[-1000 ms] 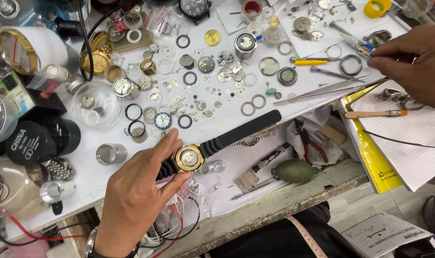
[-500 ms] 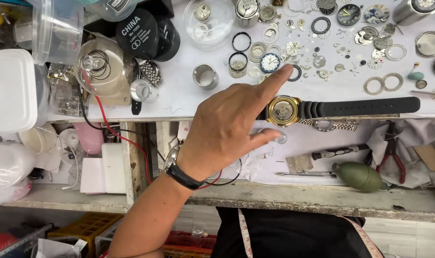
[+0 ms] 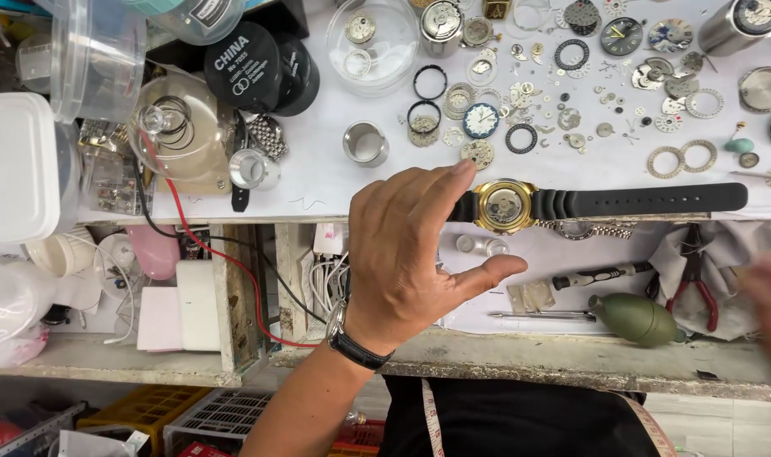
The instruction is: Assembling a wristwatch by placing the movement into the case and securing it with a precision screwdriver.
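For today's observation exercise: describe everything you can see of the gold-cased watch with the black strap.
The watch has a round gold-coloured case with a pale centre; whether that is the dial or the movement is unclear. Its ribbed black strap, rubber by the look, lies flat and stretched to the right along the front edge of the white worktop. The left hand covers its left end, forefinger by the case, thumb spread below and apart. A metal bracelet lies just beneath.
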